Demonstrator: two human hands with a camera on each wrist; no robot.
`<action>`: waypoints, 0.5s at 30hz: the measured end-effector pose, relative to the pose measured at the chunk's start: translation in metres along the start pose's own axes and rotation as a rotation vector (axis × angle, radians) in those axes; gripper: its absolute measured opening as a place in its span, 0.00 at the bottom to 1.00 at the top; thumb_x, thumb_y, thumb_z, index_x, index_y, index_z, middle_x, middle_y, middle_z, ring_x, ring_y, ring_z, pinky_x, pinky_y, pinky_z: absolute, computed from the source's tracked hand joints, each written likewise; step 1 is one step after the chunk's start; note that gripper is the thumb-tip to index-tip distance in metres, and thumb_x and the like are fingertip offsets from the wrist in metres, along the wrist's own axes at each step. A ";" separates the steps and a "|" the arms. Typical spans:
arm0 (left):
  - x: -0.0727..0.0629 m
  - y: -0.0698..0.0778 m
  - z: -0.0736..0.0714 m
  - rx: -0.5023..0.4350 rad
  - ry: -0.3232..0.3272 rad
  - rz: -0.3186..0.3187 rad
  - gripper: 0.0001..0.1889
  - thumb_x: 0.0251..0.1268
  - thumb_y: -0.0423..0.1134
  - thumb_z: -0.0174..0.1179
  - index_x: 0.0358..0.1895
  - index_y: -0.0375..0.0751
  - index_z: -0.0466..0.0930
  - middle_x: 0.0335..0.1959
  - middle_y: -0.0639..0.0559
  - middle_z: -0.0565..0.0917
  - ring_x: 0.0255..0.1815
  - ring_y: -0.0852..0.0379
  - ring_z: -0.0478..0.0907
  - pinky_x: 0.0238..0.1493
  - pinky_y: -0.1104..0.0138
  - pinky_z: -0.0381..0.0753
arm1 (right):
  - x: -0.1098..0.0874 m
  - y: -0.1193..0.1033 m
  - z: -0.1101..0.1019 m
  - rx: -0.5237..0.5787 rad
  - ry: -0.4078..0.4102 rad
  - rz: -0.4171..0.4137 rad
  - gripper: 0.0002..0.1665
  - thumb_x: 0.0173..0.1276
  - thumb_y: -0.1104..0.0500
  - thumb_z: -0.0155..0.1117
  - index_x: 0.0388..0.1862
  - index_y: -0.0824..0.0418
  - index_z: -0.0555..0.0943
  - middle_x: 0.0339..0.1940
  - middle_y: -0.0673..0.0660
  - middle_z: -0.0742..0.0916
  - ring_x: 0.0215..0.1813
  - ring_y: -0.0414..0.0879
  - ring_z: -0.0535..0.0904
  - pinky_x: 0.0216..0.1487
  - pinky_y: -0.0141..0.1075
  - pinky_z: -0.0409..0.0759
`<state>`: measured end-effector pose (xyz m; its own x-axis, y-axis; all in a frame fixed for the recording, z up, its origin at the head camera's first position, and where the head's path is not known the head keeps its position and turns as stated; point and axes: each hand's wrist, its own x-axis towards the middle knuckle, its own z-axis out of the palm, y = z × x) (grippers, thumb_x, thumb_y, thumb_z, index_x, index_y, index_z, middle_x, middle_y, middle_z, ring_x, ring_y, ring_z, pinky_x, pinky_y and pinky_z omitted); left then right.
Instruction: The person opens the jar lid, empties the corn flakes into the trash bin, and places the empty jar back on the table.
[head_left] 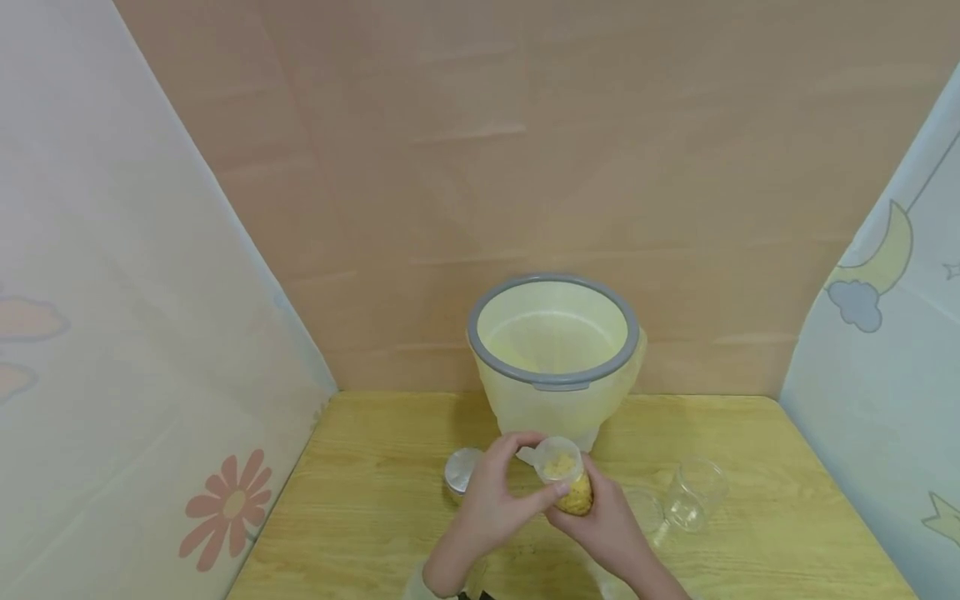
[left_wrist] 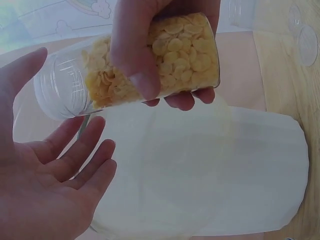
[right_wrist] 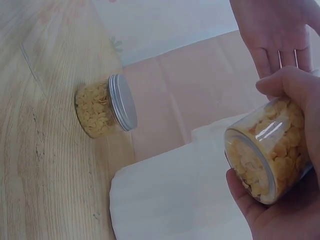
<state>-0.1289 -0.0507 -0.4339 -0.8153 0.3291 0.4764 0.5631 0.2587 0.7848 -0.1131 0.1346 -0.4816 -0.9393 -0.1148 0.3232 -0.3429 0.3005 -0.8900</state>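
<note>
My right hand (head_left: 606, 521) grips a clear jar (head_left: 577, 497) of yellow flakes, like corn flakes, around its body. The jar's mouth is uncovered, and in the left wrist view it lies tilted, with the flakes (left_wrist: 182, 55) stopping short of the mouth. Around that mouth is my left hand (head_left: 491, 496), its fingers spread and loosely bent; in the left wrist view the palm (left_wrist: 45, 195) faces the jar without gripping it. Whether the thumb touches the rim I cannot tell. Behind both hands stands a pale bin (head_left: 551, 408) with a grey rim.
A second flake jar (right_wrist: 95, 110) with a silver lid (head_left: 461, 468) stands on the wooden table (head_left: 360, 508), left of the bin. Toward the right are a clear jar (head_left: 699, 492) and a transparent disc (head_left: 643, 508), perhaps a lid. Printed sheets hang on three sides.
</note>
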 end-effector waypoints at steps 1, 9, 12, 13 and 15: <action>0.000 0.000 -0.001 -0.001 0.002 -0.003 0.25 0.63 0.50 0.73 0.61 0.53 0.77 0.55 0.63 0.80 0.59 0.58 0.76 0.61 0.55 0.74 | 0.000 0.000 0.000 0.006 -0.005 -0.002 0.34 0.56 0.65 0.81 0.60 0.51 0.78 0.43 0.47 0.86 0.40 0.42 0.82 0.39 0.38 0.82; 0.002 0.001 0.000 -0.074 -0.029 -0.033 0.25 0.61 0.50 0.75 0.60 0.53 0.78 0.55 0.62 0.80 0.58 0.57 0.76 0.61 0.51 0.73 | -0.002 0.002 0.005 0.006 -0.053 -0.004 0.37 0.54 0.65 0.82 0.61 0.45 0.78 0.49 0.44 0.86 0.47 0.44 0.83 0.46 0.41 0.82; 0.004 0.000 0.002 -0.086 -0.035 -0.050 0.24 0.60 0.51 0.75 0.57 0.53 0.79 0.53 0.61 0.80 0.56 0.58 0.76 0.60 0.52 0.74 | -0.002 0.001 0.006 0.004 -0.076 -0.002 0.38 0.54 0.65 0.81 0.62 0.44 0.77 0.52 0.42 0.86 0.51 0.45 0.82 0.49 0.42 0.81; 0.004 0.000 0.003 -0.082 -0.033 -0.057 0.24 0.59 0.51 0.76 0.56 0.54 0.79 0.52 0.62 0.80 0.56 0.58 0.77 0.59 0.53 0.74 | -0.001 0.001 0.007 0.003 -0.079 0.000 0.39 0.55 0.64 0.81 0.63 0.43 0.77 0.53 0.42 0.85 0.52 0.45 0.82 0.50 0.42 0.81; 0.004 0.000 0.003 -0.060 -0.022 -0.059 0.23 0.58 0.52 0.76 0.55 0.54 0.79 0.51 0.62 0.81 0.54 0.59 0.77 0.58 0.55 0.75 | -0.001 0.001 0.007 -0.007 -0.080 -0.005 0.38 0.54 0.64 0.82 0.63 0.45 0.77 0.53 0.42 0.85 0.54 0.44 0.81 0.51 0.42 0.81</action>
<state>-0.1323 -0.0462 -0.4334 -0.8431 0.3354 0.4204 0.5047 0.2235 0.8339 -0.1125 0.1284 -0.4852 -0.9343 -0.1911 0.3010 -0.3481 0.3064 -0.8860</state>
